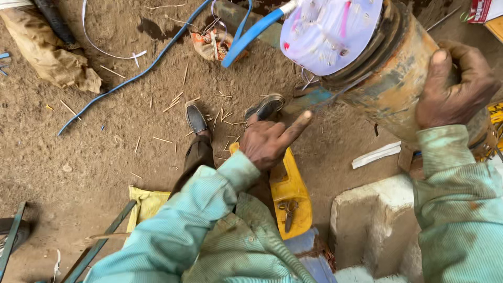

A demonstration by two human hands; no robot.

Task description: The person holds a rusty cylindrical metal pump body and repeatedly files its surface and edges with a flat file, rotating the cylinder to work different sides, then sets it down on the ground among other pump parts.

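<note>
The person sits over a dirt floor with a large rusty cylinder, seemingly a motor body, lying tilted across a pale concrete block. The right hand is wrapped around the cylinder's upper side, fingers curled over the rusty shell, steadying it. The left hand holds nothing: it is loosely closed with the forefinger stretched out toward the near end of the cylinder, just short of it.

As far as can be judged, the work is midway. The near end of the cylinder carries a pale lilac disc with pink marks, so that end looks fitted or covered, and a blue cable runs from beside the disc away across the floor. Whether anything is fastened cannot be told.

Below the left hand lies a yellow tray-like case, and on it rest small scissors; nothing else shows in it. Thin sticks lie scattered on the floor beyond the person's shoes.
</note>
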